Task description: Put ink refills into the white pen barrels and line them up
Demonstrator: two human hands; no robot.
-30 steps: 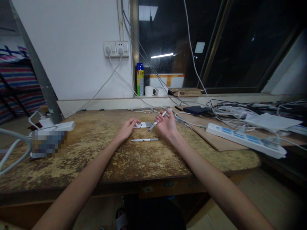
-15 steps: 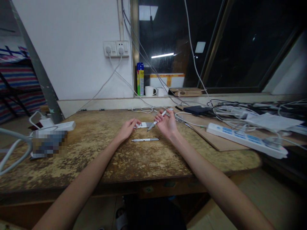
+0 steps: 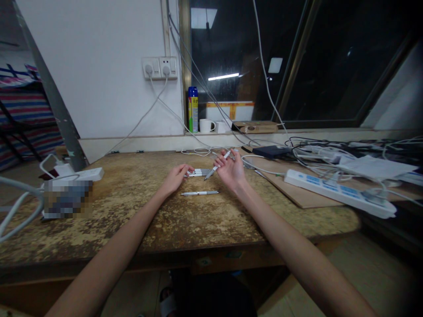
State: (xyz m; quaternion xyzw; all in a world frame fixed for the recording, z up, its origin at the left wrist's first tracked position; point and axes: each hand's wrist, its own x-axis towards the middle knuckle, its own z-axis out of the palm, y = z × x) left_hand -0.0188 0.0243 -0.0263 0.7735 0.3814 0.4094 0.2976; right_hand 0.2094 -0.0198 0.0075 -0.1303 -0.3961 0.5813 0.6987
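Note:
My right hand (image 3: 230,171) is curled round a white pen (image 3: 216,167) that slants down to the left, tip just above the table. My left hand (image 3: 175,177) rests on the worn wooden table (image 3: 139,211) with its fingertips pinched on the left end of a small bundle of white pens (image 3: 198,172). A single white pen (image 3: 199,193) lies flat on the table just in front of both hands, touched by neither.
A white power strip (image 3: 337,193) lies on a board at the right amid tangled cables. Another strip (image 3: 79,175) with a charger sits at the left. A spray can (image 3: 193,109) and a white mug (image 3: 206,126) stand on the window sill.

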